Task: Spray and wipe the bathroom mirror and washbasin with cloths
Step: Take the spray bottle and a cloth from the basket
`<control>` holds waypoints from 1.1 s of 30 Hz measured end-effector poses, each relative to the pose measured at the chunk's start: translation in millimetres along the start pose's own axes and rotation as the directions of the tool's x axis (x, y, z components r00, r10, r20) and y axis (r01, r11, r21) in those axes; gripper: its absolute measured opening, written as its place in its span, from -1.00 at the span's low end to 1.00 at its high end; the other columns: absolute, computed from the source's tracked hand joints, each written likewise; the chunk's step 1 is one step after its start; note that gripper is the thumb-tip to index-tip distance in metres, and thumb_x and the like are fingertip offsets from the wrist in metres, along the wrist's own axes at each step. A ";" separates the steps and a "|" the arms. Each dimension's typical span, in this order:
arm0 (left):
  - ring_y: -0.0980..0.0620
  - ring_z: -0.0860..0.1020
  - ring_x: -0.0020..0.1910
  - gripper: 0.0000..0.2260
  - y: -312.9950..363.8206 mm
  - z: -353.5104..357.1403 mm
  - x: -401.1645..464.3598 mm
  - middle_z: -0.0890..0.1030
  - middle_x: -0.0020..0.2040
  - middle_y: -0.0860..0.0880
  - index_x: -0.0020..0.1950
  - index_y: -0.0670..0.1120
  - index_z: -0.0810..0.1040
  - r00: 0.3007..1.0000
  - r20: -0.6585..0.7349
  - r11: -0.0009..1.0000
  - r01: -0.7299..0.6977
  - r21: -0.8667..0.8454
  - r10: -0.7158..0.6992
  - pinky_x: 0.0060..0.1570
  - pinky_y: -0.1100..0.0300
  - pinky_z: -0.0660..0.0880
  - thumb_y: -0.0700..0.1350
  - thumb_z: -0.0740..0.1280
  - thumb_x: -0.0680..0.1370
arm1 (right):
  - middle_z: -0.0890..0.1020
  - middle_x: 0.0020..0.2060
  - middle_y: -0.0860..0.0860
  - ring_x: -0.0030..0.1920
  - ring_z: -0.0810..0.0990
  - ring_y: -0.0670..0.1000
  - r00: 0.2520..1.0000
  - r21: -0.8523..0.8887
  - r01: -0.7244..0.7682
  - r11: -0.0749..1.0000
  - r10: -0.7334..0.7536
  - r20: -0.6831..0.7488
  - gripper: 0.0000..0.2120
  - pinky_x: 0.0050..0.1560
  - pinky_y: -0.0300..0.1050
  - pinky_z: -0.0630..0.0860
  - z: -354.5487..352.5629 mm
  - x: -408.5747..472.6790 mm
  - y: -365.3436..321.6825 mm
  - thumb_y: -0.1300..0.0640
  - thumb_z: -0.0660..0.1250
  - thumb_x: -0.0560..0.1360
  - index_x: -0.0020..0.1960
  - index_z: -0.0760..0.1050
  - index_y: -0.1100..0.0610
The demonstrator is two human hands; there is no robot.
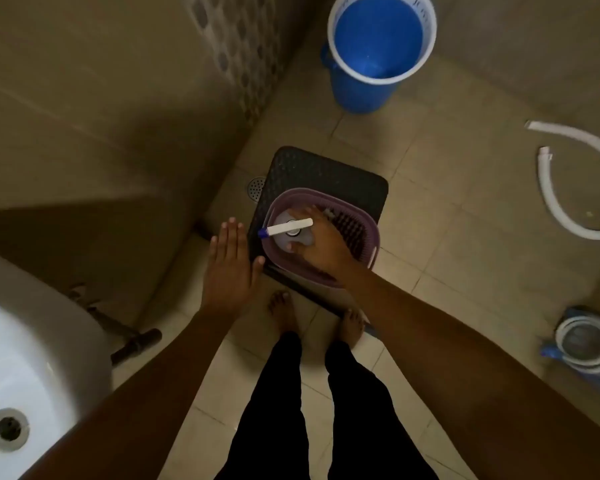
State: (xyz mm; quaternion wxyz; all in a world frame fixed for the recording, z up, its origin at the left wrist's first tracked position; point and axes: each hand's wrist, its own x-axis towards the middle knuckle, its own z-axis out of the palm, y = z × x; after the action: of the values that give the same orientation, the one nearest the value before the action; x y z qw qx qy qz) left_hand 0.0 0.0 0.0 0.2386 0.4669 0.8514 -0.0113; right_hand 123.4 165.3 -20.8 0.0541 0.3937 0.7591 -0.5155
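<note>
A purple basket [368, 233] stands on a dark stool [302, 164] in front of my bare feet. Inside it my right hand [321, 242] is wrapped around a clear spray bottle [291, 239] with a white trigger head and blue nozzle [288, 227] pointing left. A dark brush lies in the basket to the right of my hand. My left hand [229, 261] hovers flat with fingers spread, just left of the stool. The white washbasin [32, 362] with its metal drain [8, 428] fills the lower left. No cloth or mirror is in view.
A blue bucket [374, 53] stands on the tiled floor at the back. A white hose [565, 216] curls at the right, with a coiled hose [586, 344] below it. A floor drain [256, 188] sits left of the stool. Dark pipework [132, 341] runs under the basin.
</note>
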 end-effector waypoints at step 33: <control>0.05 0.35 0.44 -0.03 121.2 -38.8 -10.2 0.35 0.49 0.00 0.56 -0.08 0.14 0.960 -0.009 0.735 -0.221 -0.641 0.280 0.42 0.05 0.35 0.25 0.50 0.31 | 0.52 0.01 -0.20 -0.01 0.55 -0.22 0.838 0.573 0.165 0.803 0.192 -0.510 -0.44 -0.09 -0.50 0.48 -83.6 -115.5 -77.1 0.16 0.59 0.35 0.13 0.35 -0.19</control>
State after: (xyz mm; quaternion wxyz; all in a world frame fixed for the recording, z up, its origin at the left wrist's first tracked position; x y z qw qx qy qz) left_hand 86.2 69.7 63.3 0.4190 0.4678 0.7225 0.2890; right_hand 179.1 159.5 131.2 -0.2864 0.5260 0.5381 -0.5931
